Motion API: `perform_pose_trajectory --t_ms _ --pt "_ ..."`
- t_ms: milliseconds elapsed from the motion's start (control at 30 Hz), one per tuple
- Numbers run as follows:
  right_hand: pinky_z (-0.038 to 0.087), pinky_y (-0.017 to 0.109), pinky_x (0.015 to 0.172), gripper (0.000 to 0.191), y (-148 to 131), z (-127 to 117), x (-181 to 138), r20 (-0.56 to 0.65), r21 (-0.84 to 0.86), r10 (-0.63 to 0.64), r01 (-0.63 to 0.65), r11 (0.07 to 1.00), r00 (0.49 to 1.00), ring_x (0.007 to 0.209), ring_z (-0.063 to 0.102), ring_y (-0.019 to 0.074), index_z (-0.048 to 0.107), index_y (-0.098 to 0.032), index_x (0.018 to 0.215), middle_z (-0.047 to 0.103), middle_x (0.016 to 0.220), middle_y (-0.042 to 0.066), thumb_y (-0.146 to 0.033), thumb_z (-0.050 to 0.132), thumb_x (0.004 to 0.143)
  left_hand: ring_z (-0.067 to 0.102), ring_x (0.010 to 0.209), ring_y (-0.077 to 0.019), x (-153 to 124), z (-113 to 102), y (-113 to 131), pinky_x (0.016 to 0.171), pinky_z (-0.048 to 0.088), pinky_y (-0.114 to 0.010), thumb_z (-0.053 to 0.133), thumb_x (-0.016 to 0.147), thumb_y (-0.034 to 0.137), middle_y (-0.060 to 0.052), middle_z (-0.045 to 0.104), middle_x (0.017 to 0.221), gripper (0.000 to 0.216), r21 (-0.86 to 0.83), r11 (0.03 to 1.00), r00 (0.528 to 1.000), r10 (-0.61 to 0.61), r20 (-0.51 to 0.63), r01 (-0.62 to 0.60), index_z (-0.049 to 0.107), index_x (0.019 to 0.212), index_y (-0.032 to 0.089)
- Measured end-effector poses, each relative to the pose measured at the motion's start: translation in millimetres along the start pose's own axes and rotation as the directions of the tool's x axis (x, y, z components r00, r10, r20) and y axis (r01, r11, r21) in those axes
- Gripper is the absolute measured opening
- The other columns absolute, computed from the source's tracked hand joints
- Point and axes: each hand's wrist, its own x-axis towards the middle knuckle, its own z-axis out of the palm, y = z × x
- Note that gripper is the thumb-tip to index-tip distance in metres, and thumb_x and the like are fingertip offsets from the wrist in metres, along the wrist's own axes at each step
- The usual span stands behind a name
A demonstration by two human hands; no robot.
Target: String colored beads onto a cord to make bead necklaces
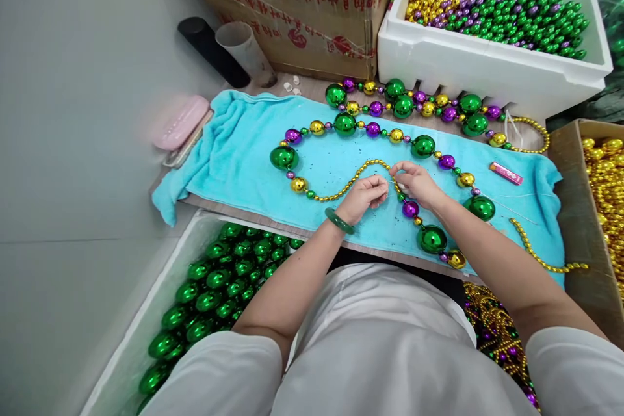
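Observation:
My left hand [366, 197], with a green bangle [340, 221] on its wrist, is closed in a pinch over the blue towel [244, 162]. Close to its right, the fingers of my right hand [413, 183] are pinched too. A thin pale string [394, 182] runs between the two sets of fingertips. Around them lies a bead garland [345, 124] of large green and smaller purple and gold balls. Its run of small gold beads [336, 197] curves up behind my left hand and passes by my right fingers. The string's ends are hidden in my fingers.
A second garland [403, 106] lies before the white foam box [487, 55] of small beads. A cardboard box [302, 19] holds purple balls; a foam box at lower left holds green balls [208, 301]. A pink lighter [506, 173] and a gold bead strand [531, 250] lie right.

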Motion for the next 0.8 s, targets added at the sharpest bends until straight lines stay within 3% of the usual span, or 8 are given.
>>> perform_pose_trajectory --t_ms 300,367,467,600,700,800 --pt "0.010 0.017 0.034 0.013 9.8 -6.8 3.7 -0.041 0.047 -0.020 0.021 0.999 0.999 0.033 0.018 0.0037 0.046 -0.021 0.073 0.029 0.041 -0.013 -0.021 0.056 0.065 0.042 0.049 -0.0053 -6.1 -8.2 2.0 0.045 0.029 -0.018 0.067 0.071 0.032 0.002 0.050 0.056 0.026 -0.071 0.997 0.999 -0.013 -0.049 0.010 0.050 0.064 0.014" --pt "0.012 0.017 0.034 0.018 6.7 -8.5 2.3 -0.007 0.071 -0.042 0.042 0.997 0.999 0.034 0.020 0.0038 0.048 -0.020 0.080 0.030 0.043 -0.013 -0.026 0.060 0.067 0.043 0.048 -0.0050 -4.9 -7.3 2.0 0.044 0.030 -0.018 0.067 0.071 0.032 0.002 0.051 0.057 0.025 -0.072 0.997 0.998 -0.010 -0.065 0.006 0.051 0.065 0.014" --pt "0.022 0.018 0.037 0.034 -2.0 -12.6 -0.9 0.036 0.088 -0.113 0.110 0.990 0.993 0.041 0.037 0.0069 0.050 -0.021 0.097 0.044 0.051 -0.010 -0.033 0.065 0.069 0.049 0.052 -0.0063 -0.6 -2.6 2.6 0.046 0.035 -0.018 0.068 0.071 0.033 0.000 0.057 0.062 0.024 -0.085 0.996 0.992 -0.002 -0.124 -0.008 0.056 0.068 0.014" --pt "0.039 0.024 0.047 0.033 -9.2 -22.2 -4.6 0.013 -0.207 -0.183 0.182 0.961 0.983 0.055 0.053 0.0119 0.056 -0.018 0.100 0.062 0.066 -0.001 -0.032 0.064 0.071 0.058 0.062 -0.0089 6.5 4.3 1.0 0.053 0.040 -0.019 0.072 0.067 0.030 -0.003 0.064 0.070 0.021 -0.085 0.996 0.969 -0.004 -0.247 -0.018 0.065 0.077 0.012" --pt "0.045 0.029 0.064 0.022 -10.4 -28.6 -8.9 -0.071 -0.512 -0.326 0.246 0.823 0.943 0.067 0.060 0.0148 0.063 -0.017 0.094 0.067 0.069 0.001 -0.025 0.061 0.073 0.059 0.064 -0.0095 12.2 7.5 -2.1 0.057 0.044 -0.021 0.071 0.065 0.022 -0.003 0.066 0.074 0.025 -0.041 0.999 0.958 0.023 -0.285 -0.036 0.069 0.088 0.012" --pt "0.044 0.030 0.070 0.018 -15.6 -28.6 -15.5 -0.065 -0.637 -0.416 0.284 0.717 0.907 0.068 0.060 0.0152 0.067 -0.017 0.091 0.069 0.071 0.001 -0.023 0.060 0.075 0.057 0.059 -0.0095 18.5 10.4 -4.3 0.056 0.044 -0.022 0.068 0.065 0.017 0.000 0.065 0.068 0.034 0.071 0.995 0.953 0.084 -0.292 -0.066 0.067 0.099 0.012"
